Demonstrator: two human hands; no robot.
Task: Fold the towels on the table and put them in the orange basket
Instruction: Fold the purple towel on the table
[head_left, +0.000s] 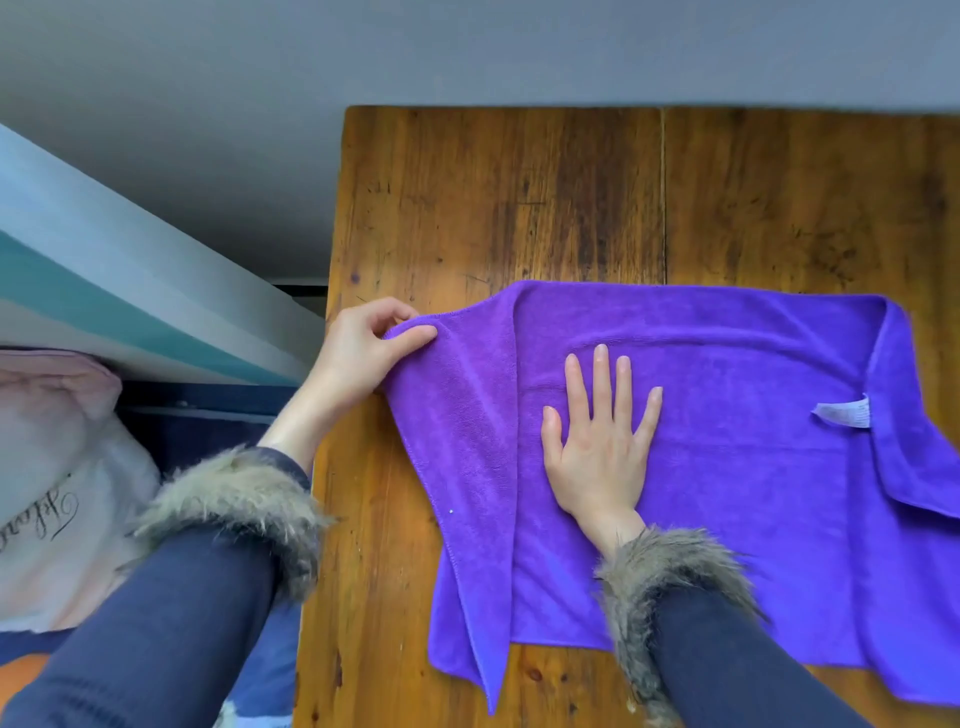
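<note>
Purple microfibre towel (727, 415) lay spread over the near part of the worn brown wooden counter (519, 197), its left end reaching close to the counter's left edge and its right end running out of view. The left hand (358, 353) pinched the towel's far-left corner between thumb and curled fingers, the grip closed on the cloth and lifting that edge slightly off the wood. The right hand (602, 441) lay flat on the towel's middle, fingers straight and spread, pressing it down. A strip along the right end was folded over, with a small white label (844, 413) at its edge. Bare wood stretched beyond the towel to the counter's far edge. Both wrists wore shaggy grey-brown fur cuffs (244, 499) on dark blue sleeves.
</note>
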